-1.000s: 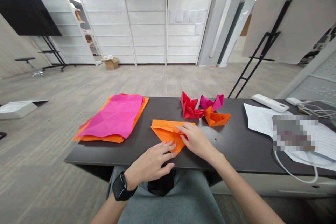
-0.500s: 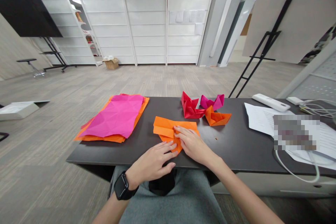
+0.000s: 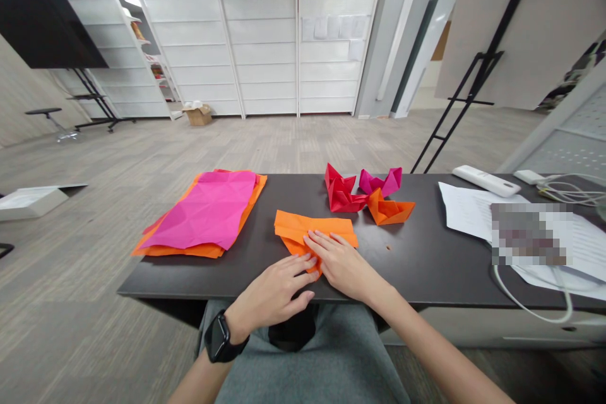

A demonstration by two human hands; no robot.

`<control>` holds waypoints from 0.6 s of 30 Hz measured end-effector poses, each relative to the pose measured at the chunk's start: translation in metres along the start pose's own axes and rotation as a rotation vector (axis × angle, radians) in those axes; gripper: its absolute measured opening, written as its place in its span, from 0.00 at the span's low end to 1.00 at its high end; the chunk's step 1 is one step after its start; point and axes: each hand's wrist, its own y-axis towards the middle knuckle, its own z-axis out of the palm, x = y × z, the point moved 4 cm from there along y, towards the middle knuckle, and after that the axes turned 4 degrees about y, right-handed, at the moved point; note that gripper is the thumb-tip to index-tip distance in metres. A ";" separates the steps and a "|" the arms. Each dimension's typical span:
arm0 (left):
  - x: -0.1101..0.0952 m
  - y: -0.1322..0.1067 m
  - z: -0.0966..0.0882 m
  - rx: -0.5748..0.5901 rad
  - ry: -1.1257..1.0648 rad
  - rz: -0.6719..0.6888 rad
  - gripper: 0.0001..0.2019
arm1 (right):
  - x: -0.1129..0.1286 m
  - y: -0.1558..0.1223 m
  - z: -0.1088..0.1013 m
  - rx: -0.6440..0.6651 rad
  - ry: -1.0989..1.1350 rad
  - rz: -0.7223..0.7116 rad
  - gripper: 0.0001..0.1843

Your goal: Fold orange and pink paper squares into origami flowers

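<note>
An orange sheet of paper (image 3: 303,226), partly folded, lies on the dark table (image 3: 416,265) near its front edge. My right hand (image 3: 341,263) lies flat on the paper's near part, fingers stretched out and pressing it down. My left hand (image 3: 277,293), with a black watch on the wrist, rests open at the paper's lower tip, fingertips touching it. Neither hand holds anything.
A stack of pink and orange sheets (image 3: 208,209) lies at the left. Three folded paper shapes, red (image 3: 339,192), pink (image 3: 381,181) and orange (image 3: 388,209), stand behind. White papers (image 3: 466,211), a white remote (image 3: 485,180) and cables (image 3: 534,309) are at the right.
The orange paper's top edge has been folded down into a band. My right hand slid left and nearer over the fold. My left hand has hardly moved.
</note>
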 end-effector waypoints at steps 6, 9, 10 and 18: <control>-0.001 -0.001 0.002 -0.027 0.027 -0.027 0.21 | 0.001 0.001 0.000 0.001 0.003 -0.015 0.30; -0.003 0.000 0.002 -0.015 0.035 -0.020 0.19 | 0.002 0.003 -0.001 -0.020 0.027 0.001 0.33; -0.003 0.001 0.002 -0.010 0.037 -0.022 0.18 | 0.003 0.004 0.000 -0.021 0.039 0.001 0.34; -0.005 -0.001 0.000 -0.004 0.021 -0.029 0.17 | 0.002 0.011 0.008 0.076 0.171 -0.040 0.39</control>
